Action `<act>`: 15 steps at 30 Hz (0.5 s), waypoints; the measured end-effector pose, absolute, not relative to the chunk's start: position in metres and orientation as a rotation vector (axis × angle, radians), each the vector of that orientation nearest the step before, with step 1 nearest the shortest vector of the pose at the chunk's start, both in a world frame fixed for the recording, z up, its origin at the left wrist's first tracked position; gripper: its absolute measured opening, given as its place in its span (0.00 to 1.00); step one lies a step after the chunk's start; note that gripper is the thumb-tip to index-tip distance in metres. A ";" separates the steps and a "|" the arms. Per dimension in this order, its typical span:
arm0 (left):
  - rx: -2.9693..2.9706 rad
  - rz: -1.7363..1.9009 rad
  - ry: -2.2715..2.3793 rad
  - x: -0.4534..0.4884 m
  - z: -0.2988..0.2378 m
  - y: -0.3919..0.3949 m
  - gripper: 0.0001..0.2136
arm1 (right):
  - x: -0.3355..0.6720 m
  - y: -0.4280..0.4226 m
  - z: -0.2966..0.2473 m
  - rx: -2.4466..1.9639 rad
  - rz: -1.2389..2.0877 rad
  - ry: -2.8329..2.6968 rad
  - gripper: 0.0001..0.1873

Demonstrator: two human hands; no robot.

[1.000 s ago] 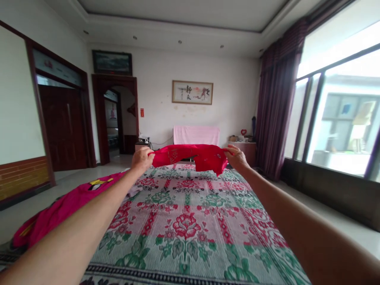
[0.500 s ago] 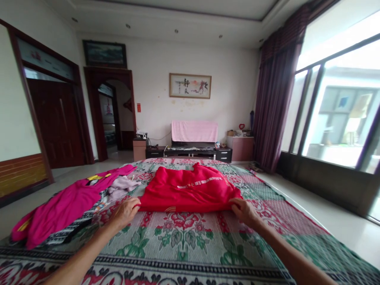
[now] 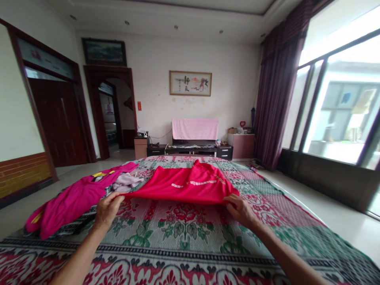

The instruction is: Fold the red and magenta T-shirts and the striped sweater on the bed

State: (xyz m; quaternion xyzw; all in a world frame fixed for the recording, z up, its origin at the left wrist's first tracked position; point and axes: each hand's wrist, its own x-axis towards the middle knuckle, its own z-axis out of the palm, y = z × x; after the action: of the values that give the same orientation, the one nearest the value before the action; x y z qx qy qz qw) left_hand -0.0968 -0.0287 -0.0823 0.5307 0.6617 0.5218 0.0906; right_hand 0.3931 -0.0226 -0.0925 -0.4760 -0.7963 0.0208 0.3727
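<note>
Pinches the near edge of a bright red cloth garment [image 3: 184, 184] with white lettering, lower centre of the frame, with left hand [image 3: 107, 209] and right hand [image 3: 240, 209]. Holds it stretched over a red-and-green flowered woven cover [image 3: 184, 237].

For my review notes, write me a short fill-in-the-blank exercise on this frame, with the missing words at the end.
1. The left hand and the right hand grip the near edge of the cloth, whose colour is ____.
2. The lettering on that cloth is ____.
3. The magenta garment lies on the person's ____ side of the cloth.
4. The towel below the framed picture is ____.

Missing words: red; white; left; pink.
</note>
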 end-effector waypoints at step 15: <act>2.095 0.839 1.906 -0.110 -0.078 -0.039 0.11 | 0.391 -0.036 -0.079 -1.193 0.161 -2.324 0.13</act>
State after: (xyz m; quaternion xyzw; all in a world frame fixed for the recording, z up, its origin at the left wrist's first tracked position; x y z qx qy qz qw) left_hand -0.1101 -0.0389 -0.0784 0.7061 0.6424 0.2827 0.0934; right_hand 0.3909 -0.0356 -0.0793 -0.4403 -0.8576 0.0593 0.2590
